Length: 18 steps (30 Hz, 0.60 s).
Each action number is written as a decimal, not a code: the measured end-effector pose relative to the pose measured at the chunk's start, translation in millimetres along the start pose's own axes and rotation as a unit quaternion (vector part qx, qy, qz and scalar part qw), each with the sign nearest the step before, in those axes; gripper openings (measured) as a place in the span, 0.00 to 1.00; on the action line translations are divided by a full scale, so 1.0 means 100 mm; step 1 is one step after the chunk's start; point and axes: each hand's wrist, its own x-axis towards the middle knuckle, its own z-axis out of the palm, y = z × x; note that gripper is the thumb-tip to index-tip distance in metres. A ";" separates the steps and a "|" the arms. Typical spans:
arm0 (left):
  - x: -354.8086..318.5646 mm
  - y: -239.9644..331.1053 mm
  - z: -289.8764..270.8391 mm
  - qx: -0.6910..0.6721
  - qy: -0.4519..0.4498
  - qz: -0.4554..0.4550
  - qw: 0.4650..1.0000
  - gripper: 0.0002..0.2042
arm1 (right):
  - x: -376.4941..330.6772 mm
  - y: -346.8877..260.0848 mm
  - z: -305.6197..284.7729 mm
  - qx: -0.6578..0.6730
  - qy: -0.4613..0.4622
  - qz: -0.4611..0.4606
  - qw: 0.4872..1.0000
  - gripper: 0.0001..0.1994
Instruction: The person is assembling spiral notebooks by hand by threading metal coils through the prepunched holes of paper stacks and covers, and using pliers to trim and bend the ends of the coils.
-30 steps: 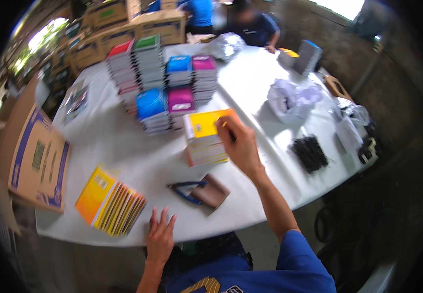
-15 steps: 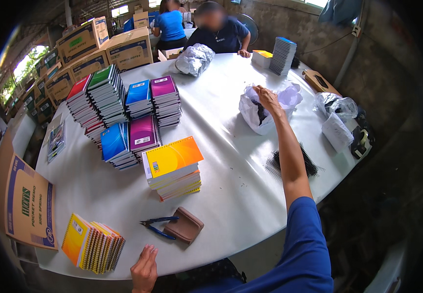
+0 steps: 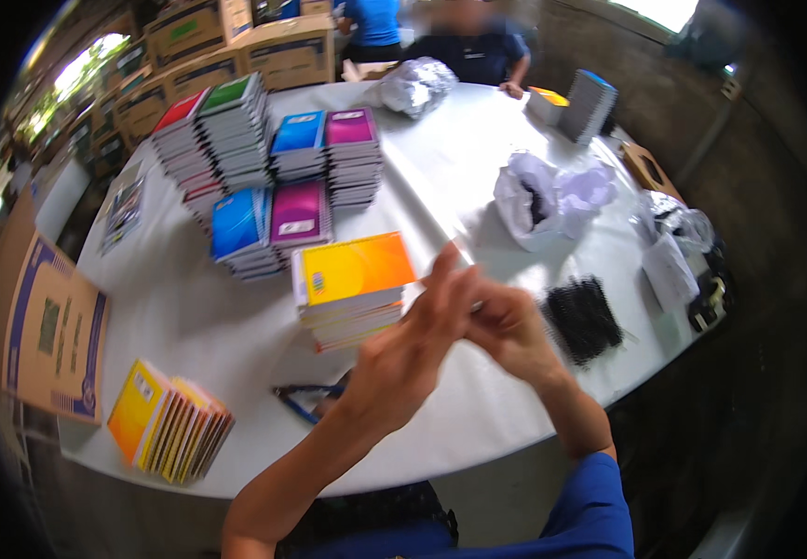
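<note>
Both hands, left hand [image 3: 413, 359] and right hand [image 3: 506, 321], meet half-closed just right of the orange notebook stack [image 3: 352, 289]; contents unclear; notebooks look light, bendable, best gripped by their edges.

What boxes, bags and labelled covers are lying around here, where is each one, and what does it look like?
Flattened carton: table's left edge, brown with blue-bordered panels.
Stacked cartons: behind the table's far left, brown, green and blue labels.
Notebook stack: before the hands, orange-yellow cover with a small white label.
White bag: right of centre, crumpled, open.
Clear bags: right edge, crinkled.
Silvery bag: far side, crumpled.
</note>
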 end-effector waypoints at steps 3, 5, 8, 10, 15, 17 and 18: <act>0.03 0.05 -0.02 0.129 -0.062 0.049 0.989 0.36 | 0.18 0.17 -0.53 -0.137 0.099 -0.027 0.985 0.17; -0.15 0.15 -0.15 0.267 -0.092 0.056 0.958 0.34 | 0.43 0.35 -1.37 -0.417 0.221 0.025 0.881 0.17; -0.81 0.19 -0.30 0.227 -0.039 0.015 0.973 0.40 | 0.24 0.34 -2.93 -0.701 0.275 -0.096 0.651 0.23; -1.63 0.19 -0.69 0.289 0.057 -0.059 0.954 0.45 | 0.42 0.46 -2.36 -0.706 0.315 -0.137 0.620 0.20; -3.04 0.61 -1.66 0.454 0.190 -0.342 0.800 0.55 | 0.00 0.26 0.22 -0.516 0.182 -0.152 0.823 0.11; -3.11 0.52 -1.83 0.474 0.204 -0.469 0.717 0.57 | -0.08 0.51 0.89 -0.469 -0.025 -0.223 0.854 0.10; -3.14 0.41 -1.87 0.472 0.206 -0.469 0.718 0.57 | -0.03 0.55 1.19 -0.485 -0.101 -0.207 0.844 0.12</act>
